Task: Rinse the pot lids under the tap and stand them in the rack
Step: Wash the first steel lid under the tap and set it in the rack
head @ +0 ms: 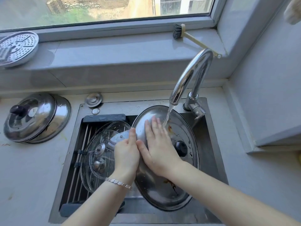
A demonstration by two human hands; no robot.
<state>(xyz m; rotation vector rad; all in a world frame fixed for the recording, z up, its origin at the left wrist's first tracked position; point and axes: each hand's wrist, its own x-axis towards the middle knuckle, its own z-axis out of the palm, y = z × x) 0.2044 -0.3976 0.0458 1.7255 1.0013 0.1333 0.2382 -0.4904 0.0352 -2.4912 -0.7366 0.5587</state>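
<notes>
- Steel lid (156, 193), wide and domed, stands tilted on edge in the right half of the sink (65, 163), filling the centre-right of the frame, its black knob (181, 148) towards me
- My left hand (126, 154) grips the lid's left rim at mid-frame, thumb lying up along the edge and the fingers hidden behind it; a silver bracelet (118, 182) sits on that wrist
- My right hand (158, 144) lies flat on the lid's outer face just left of the knob, fingers straight and pressed to the metal
- The tap (192, 74) arches down from the upper right, and its water (167, 116) strikes the lid just beside my right fingertips
- Brown smears show on the lid, below the stream and near its lower rim
- Two glass lids (104, 137) lean in the rack (104, 118) across the left half of the sink, just beside my left hand
- Two more steel lids (37, 118) lean together on the counter (24, 176) at the left of the frame
- A perforated steamer plate (17, 48) rests on the window sill (114, 54) at upper left, and a dish brush (178, 31) lies on the sill at upper right
</notes>
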